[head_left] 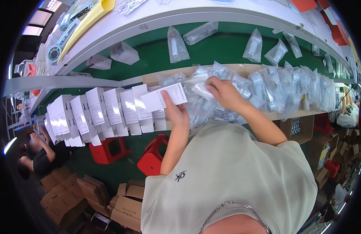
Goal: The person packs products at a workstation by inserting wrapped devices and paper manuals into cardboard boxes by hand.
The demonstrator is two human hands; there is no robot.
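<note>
Left hand (176, 110) – closed on small white carton (165, 97), held tilted above front edge of worktop (243, 68). Right hand (223, 93) – fingers pinched on clear plastic bag (198, 84), touching carton's open end. Heap of clear bagged parts (289, 87) across worktop, right of both hands. Row of white cartons (98, 113), standing side by side, left of held carton. Loose bags (176, 45) on green belt (223, 48) behind. Red stools (153, 158) on floor below.

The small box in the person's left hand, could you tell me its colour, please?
White, with dark print on one face; the box shows best in the head view.
</note>
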